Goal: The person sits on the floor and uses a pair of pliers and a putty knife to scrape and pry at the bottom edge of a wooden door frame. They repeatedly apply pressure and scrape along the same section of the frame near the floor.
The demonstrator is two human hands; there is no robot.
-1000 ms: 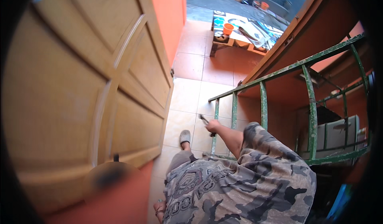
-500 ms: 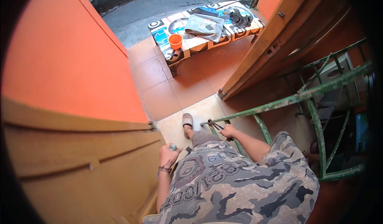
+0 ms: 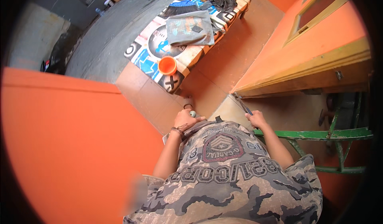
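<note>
My left hand [image 3: 184, 119] is closed around a small pale-green rounded object [image 3: 192, 114]. Only its end shows past the fingers, so I cannot make out its kind. A bracelet circles that wrist. My right hand [image 3: 257, 119] grips the dark handles of a pair of pincers [image 3: 244, 105], whose head points forward and slightly left, near the foot of the door edge. Both hands are held low in front of my camouflage shirt, apart from each other. Ahead stands a low table [image 3: 137, 50] with a patterned cover.
On the table are an orange tub [image 3: 167, 65], a grey plastic bag [image 3: 187, 28], a blue-topped broom head [image 3: 181, 6] and a crumpled black bag [image 3: 223, 1]. A green metal ladder [image 3: 311, 135] lies at right beside the wooden door [image 3: 303, 80]. An orange surface [image 3: 68, 144] fills the left.
I have moved forward through the doorway, and my view has turned. The table is nearer and the ladder has dropped back on the right. Both hands keep their holds.
</note>
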